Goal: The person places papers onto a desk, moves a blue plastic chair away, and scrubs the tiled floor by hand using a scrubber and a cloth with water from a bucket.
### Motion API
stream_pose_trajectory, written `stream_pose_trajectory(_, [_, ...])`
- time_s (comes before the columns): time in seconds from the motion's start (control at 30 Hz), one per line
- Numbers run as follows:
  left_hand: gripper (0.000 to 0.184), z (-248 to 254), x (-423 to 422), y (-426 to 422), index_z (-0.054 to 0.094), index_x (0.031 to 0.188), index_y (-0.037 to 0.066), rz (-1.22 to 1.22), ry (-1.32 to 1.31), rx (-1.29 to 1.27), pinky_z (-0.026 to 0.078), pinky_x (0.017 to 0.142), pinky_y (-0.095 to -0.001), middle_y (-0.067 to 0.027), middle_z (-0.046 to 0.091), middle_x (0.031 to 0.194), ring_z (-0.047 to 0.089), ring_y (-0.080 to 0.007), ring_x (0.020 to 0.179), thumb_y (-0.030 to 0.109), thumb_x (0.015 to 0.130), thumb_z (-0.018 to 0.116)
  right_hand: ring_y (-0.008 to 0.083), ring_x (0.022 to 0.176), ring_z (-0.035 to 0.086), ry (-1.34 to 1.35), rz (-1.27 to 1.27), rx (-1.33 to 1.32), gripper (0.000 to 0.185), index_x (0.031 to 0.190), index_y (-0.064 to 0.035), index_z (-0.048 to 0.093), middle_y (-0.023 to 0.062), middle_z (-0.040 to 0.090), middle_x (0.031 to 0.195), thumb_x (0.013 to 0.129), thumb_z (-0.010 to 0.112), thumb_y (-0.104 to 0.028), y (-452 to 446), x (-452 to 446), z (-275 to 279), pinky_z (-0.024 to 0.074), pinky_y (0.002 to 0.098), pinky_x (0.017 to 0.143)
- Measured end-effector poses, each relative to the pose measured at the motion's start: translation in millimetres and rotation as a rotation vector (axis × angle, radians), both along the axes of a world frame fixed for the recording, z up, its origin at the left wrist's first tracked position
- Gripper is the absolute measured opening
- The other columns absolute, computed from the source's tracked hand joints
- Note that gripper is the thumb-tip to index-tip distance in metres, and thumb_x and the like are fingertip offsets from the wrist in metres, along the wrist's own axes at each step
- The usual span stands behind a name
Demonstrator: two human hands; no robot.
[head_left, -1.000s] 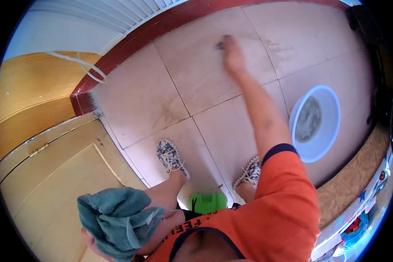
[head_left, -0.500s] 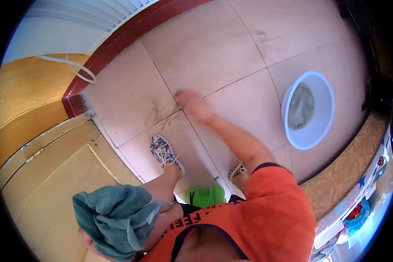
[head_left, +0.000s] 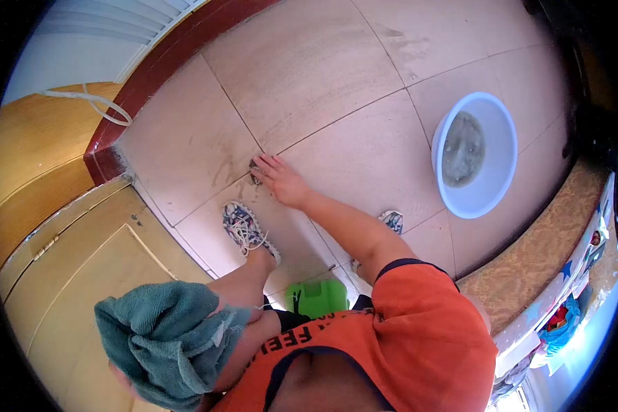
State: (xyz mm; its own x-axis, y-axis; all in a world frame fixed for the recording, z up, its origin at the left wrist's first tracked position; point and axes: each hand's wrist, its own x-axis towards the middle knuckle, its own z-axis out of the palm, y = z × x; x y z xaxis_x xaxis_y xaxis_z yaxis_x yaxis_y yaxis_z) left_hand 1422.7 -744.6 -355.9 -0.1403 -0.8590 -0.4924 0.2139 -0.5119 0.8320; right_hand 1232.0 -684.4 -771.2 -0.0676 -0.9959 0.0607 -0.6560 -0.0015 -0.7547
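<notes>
Teal towel (head_left: 161,336) hides most of the left hand (head_left: 122,382) (its grip I cannot tell). The right hand (head_left: 281,182), grasping a dark pad (head_left: 255,173), has come to the corner of a floor tile (head_left: 178,130), near one shoe (head_left: 244,226); this smudge (head_left: 223,168) seems now the working place.

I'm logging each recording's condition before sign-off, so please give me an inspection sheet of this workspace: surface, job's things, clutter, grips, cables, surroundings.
Surface: tiled floor, dark smears near the left shoe and farther off.
Job's things: basin on the floor, cloudy grey liquid inside; small dark thing under the right grip; bunched teal towel.
Clutter: green plastic object beside the left leg; mixed items at the right edge, unclear.
Grips: right, bare, reaches the floor; left grip mostly hidden by the towel, hold unclear.
Cables: pale looped cord or tube by the wooden panel.
Surroundings: yellowish door, red skirting.
</notes>
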Motion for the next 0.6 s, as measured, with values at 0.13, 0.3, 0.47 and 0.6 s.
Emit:
stream_pose_trajectory(0.13, [0.040, -0.4, -1.6, 0.7, 0.041, 0.116, 0.003, -0.038, 0.008, 0.017, 0.044, 0.080, -0.0391, -0.0128, 0.053, 0.097, 0.053, -0.0250, 0.090, 0.029, 0.086, 0.044, 0.0268, 0.132, 0.025, -0.026, -0.403, 0.236, 0.044, 0.135, -0.0068, 0.033, 0.0132, 0.028, 0.143, 0.095, 0.028, -0.025, 39.9, -105.4, 19.8, 0.0157, 0.0377, 0.110])
stream_pose_trajectory(0.3, [0.039, 2.6, -0.7, 4.4, 0.040, 0.117, 0.002, -0.049, 0.013, 0.022, 0.044, 0.080, -0.0386, -0.0138, 0.053, 0.096, 0.053, -0.0256, 0.089, 0.026, 0.086, 0.044, 0.0350, 0.130, 0.027, 0.507, -0.963, 0.161, 0.045, 0.132, 0.0030, 0.035, 0.0227, 0.032, 0.138, 0.089, 0.034, -0.011, 81.7, -236.0, -4.9, 0.0161, 0.0425, 0.109])
stream_pose_trajectory(0.47, [0.039, 10.5, 3.1, 6.8, 0.038, 0.118, 0.001, -0.041, -0.002, 0.027, 0.045, 0.079, -0.0382, -0.0148, 0.053, 0.094, 0.053, -0.0261, 0.088, 0.024, 0.086, 0.043, 0.0347, 0.130, 0.027, -0.060, -0.631, 0.003, 0.043, 0.126, -0.0002, 0.044, 0.0182, 0.034, 0.138, 0.086, 0.033, -0.013, -14.0, -71.6, 11.5, 0.0166, 0.0444, 0.109])
stream_pose_trajectory(0.6, [0.039, 20.6, 10.4, 7.7, 0.037, 0.118, 0.001, -0.036, -0.024, -0.006, 0.045, 0.078, -0.0379, -0.0157, 0.053, 0.093, 0.054, -0.0265, 0.088, 0.021, 0.086, 0.043, 0.0281, 0.130, 0.029, 0.112, -0.046, -0.134, 0.040, 0.121, -0.0056, 0.050, 0.0143, 0.036, 0.138, 0.084, 0.039, -0.014, -48.2, 41.1, -8.6, 0.0200, 0.0411, 0.109])
